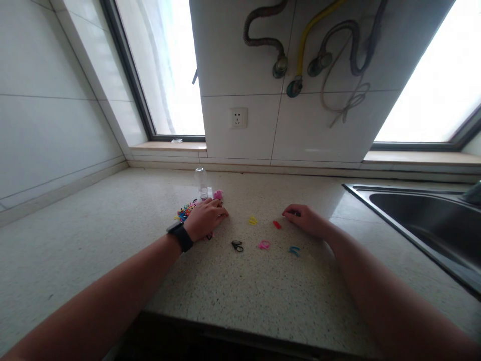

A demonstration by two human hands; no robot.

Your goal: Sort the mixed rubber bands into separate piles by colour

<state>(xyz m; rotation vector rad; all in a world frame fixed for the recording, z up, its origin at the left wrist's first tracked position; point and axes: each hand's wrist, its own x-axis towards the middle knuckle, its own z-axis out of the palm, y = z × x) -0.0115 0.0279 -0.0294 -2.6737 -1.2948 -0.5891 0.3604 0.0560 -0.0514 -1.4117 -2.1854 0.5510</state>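
My left hand [205, 219] lies over a pile of small coloured elastic hair bands [184, 211], its fingers spread and partly covering them. On the countertop to its right are small separate clusters of bands: yellow [252, 220], red [277, 224], black [237, 245], pink [264, 244] and blue [294, 250]. My right hand [303, 219] rests just right of the red bands with curled fingers. Whatever its fingertips may hold is hidden. Behind my left hand stands a clear plastic bottle-like container [201, 181], with a pink object [218, 194] beside it.
The speckled countertop [240, 291] ends at a front edge near me. To the right is a steel sink [424, 210]. A tiled wall at the back carries a socket [238, 118] and hoses with valves [294, 86]. Windows [165, 65] stand on both sides.
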